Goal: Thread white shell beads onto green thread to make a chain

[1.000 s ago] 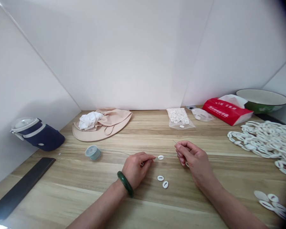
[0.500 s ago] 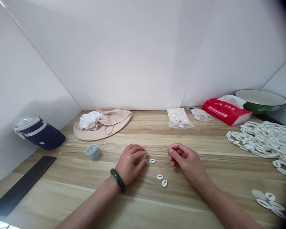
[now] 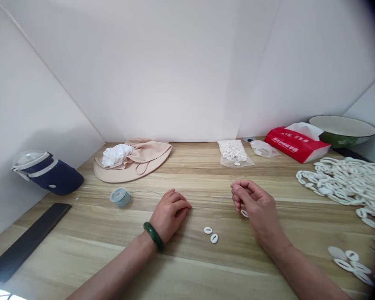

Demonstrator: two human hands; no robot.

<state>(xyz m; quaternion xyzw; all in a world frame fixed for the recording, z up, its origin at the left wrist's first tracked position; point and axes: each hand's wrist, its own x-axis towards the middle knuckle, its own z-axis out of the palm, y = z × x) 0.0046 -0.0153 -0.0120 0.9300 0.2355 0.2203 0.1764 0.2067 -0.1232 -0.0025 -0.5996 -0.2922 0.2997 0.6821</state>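
Observation:
My left hand (image 3: pixel 171 212), with a green bangle at the wrist, rests low over the table and pinches a thin thread (image 3: pixel 211 204). That thread comes from a small pale blue spool (image 3: pixel 120 197) on the left and stretches across to my right hand (image 3: pixel 253 200). Thumb and forefinger of the right hand are closed on the thread's end, whose thin tip sticks up beyond them; whether it is a needle I cannot tell. Below the right fingers a cowrie shell (image 3: pixel 244 213) shows, partly hidden. Two cut cowrie shells (image 3: pixel 208 230) lie between the forearms.
To the right are a heap of strung shells (image 3: pixel 346 183) and several loose shells (image 3: pixel 351 262). Along the back stand a bag of shells (image 3: pixel 233 152), a red tissue pack (image 3: pixel 296 144), a bowl (image 3: pixel 342 131) and a beige hat (image 3: pixel 134 162). A blue-covered jug (image 3: pixel 50 173) leans left.
My right hand has moved right and slightly up, drawing the thread. One shell has gone from beside my left fingertips to under my right hand. The left fingers have closed together.

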